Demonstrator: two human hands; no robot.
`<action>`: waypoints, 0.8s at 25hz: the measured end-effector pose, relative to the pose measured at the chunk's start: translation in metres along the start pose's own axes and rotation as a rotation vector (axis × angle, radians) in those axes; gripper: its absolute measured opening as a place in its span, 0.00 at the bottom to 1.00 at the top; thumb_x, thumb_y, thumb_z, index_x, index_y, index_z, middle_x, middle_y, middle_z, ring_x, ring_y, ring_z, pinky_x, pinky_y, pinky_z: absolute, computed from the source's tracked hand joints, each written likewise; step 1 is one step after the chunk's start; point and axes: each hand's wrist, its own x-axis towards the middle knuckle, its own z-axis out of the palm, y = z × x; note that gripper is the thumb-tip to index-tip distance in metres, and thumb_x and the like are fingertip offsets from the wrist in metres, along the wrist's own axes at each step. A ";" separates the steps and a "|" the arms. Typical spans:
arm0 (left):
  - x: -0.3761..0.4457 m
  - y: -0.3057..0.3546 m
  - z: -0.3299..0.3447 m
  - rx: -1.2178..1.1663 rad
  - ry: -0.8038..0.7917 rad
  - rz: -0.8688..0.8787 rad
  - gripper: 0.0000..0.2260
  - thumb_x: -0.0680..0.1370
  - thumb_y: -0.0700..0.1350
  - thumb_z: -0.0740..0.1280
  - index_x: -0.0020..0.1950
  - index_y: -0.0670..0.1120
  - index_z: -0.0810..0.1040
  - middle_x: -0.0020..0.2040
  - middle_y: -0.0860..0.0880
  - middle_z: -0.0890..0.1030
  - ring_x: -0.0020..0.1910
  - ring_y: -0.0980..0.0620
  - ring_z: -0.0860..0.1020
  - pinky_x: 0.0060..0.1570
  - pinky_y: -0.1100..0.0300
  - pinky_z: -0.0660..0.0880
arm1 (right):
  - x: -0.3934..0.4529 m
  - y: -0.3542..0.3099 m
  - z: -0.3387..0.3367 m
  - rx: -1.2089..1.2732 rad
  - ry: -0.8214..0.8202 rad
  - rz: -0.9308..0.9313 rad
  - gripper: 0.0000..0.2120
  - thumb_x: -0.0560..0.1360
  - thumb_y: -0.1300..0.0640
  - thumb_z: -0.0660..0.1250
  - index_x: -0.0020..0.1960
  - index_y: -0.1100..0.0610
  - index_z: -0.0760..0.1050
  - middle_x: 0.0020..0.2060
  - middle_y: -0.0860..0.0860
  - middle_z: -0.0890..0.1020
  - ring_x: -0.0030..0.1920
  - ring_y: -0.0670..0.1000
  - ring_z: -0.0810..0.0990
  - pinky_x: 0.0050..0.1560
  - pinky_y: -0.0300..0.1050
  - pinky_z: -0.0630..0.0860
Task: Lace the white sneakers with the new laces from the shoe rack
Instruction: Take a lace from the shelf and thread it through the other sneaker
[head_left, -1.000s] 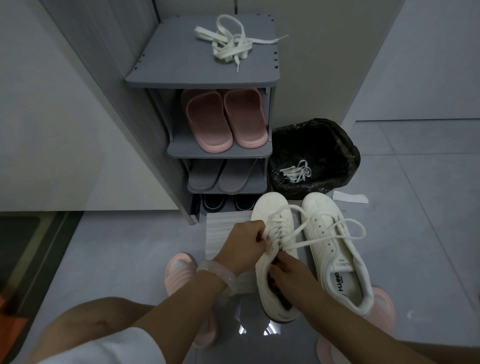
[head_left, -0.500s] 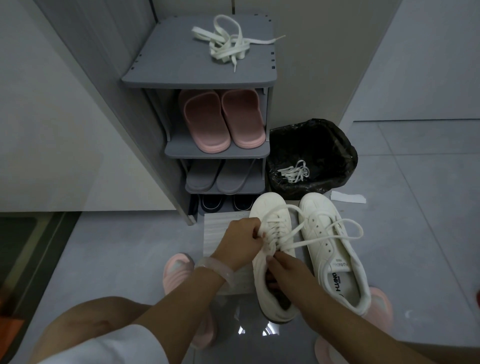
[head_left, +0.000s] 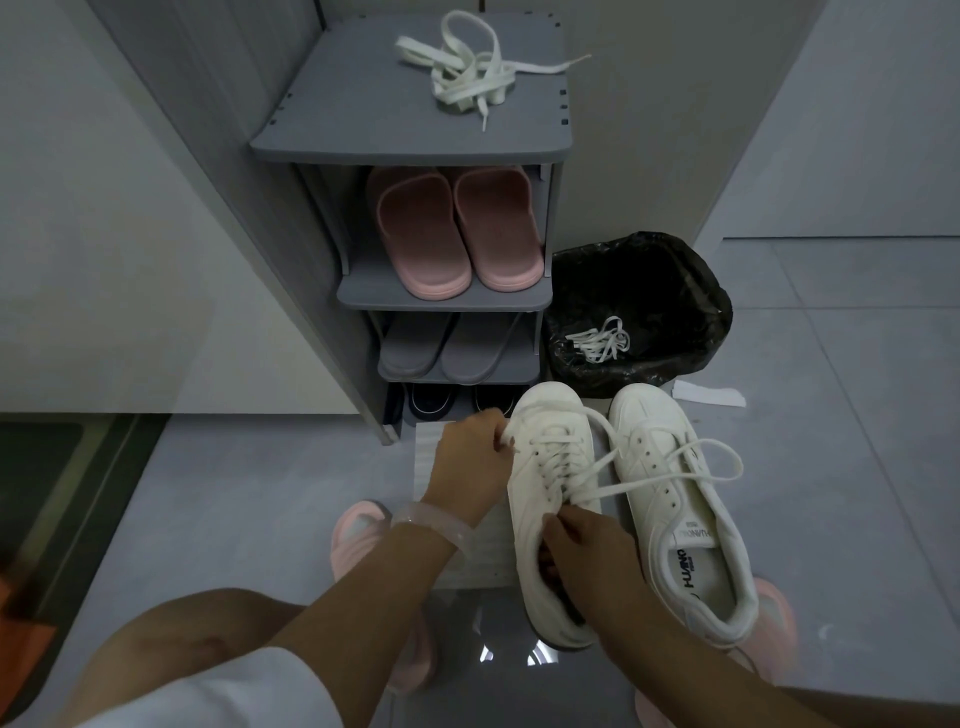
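Two white sneakers stand on the floor in front of the shoe rack. The left sneaker (head_left: 535, 467) carries a white lace (head_left: 670, 473) crossed through its eyelets, its long free end looping over the right sneaker (head_left: 675, 467). My left hand (head_left: 467, 467) pinches the lace at the sneaker's left side, near the toe. My right hand (head_left: 582, 545) pinches the lace at the upper eyelets, over the sneaker's opening. The right sneaker shows bare eyelets. A bundle of white laces (head_left: 467, 73) lies on top of the grey shoe rack (head_left: 363, 130).
The rack holds pink slippers (head_left: 452, 234), grey slippers (head_left: 447, 343) and dark shoes at the bottom. A black-lined bin (head_left: 675, 291) right of the rack contains a lace (head_left: 597, 340). A striped mat (head_left: 431, 452) lies under the sneakers. My feet wear pink slippers (head_left: 358, 535).
My left hand has moved left and up along the sneaker's side toward the toe, drawing the lace out. My right hand stays at the upper eyelets.
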 end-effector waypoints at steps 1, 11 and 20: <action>-0.001 0.000 0.003 0.016 -0.018 0.004 0.16 0.74 0.34 0.62 0.30 0.47 0.62 0.29 0.52 0.68 0.28 0.58 0.65 0.29 0.69 0.66 | -0.001 -0.001 -0.001 -0.019 -0.027 -0.007 0.14 0.79 0.57 0.58 0.41 0.63 0.76 0.37 0.59 0.81 0.37 0.53 0.78 0.43 0.44 0.74; -0.004 0.009 -0.002 -0.039 -0.260 -0.047 0.02 0.73 0.34 0.65 0.42 0.35 0.76 0.37 0.46 0.77 0.40 0.47 0.79 0.43 0.55 0.78 | -0.008 -0.003 -0.001 0.222 -0.144 0.030 0.18 0.77 0.65 0.55 0.63 0.52 0.72 0.36 0.47 0.76 0.34 0.43 0.72 0.34 0.30 0.67; -0.018 0.011 0.003 -0.032 -0.273 -0.029 0.03 0.72 0.34 0.66 0.41 0.34 0.75 0.41 0.39 0.80 0.40 0.44 0.81 0.43 0.49 0.80 | -0.006 0.000 -0.003 0.221 -0.160 0.027 0.14 0.76 0.65 0.55 0.51 0.53 0.76 0.29 0.50 0.72 0.30 0.46 0.69 0.32 0.37 0.65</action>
